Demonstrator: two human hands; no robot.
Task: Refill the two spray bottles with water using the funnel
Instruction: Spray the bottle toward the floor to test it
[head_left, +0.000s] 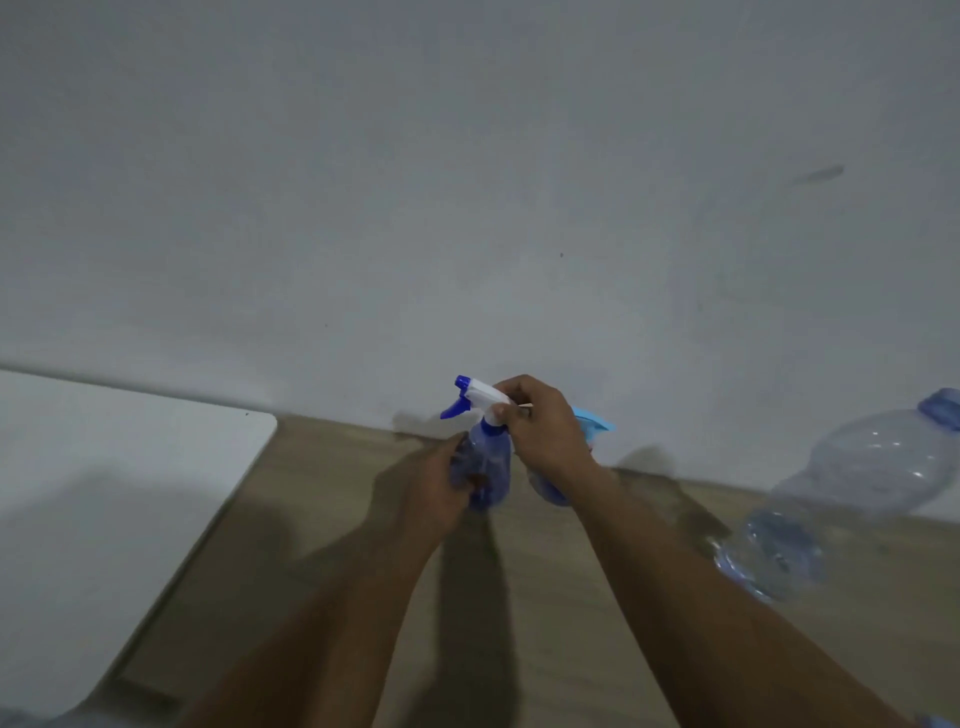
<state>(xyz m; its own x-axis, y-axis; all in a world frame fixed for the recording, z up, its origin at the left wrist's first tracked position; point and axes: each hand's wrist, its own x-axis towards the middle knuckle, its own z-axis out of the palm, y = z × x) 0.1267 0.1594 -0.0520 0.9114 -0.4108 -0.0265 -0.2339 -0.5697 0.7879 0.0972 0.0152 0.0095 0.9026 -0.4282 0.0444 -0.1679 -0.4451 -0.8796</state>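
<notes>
Two spray bottles share the wooden table (670, 506), close to the grey wall (467, 182) that fills everything toward twelve o'clock. At three o'clock from the hands a big clear water bottle (862, 483) with a blue cap stands on the wood, well apart from them and smeared by blur. At nine o'clock lies a white slab (104, 493) with a rounded corner. The second spray bottle (550, 493) (pale blue head, bluish body) sits just beside the held one at about four o'clock, and the right wrist crosses in front of it, hiding its middle. Both forearms reach in from six o'clock and meet at the dark blue spray bottle (488, 467), which is upright with its nozzle pointing toward nine o'clock; whether its base touches the wood is unclear. The left hand (441, 493) comes from eight o'clock and wraps curled fingers round the bottle's body. The right hand (540, 426) arches over from two o'clock, fingers and thumb closed round the white trigger head (478, 392) and the blue collar below it.
</notes>
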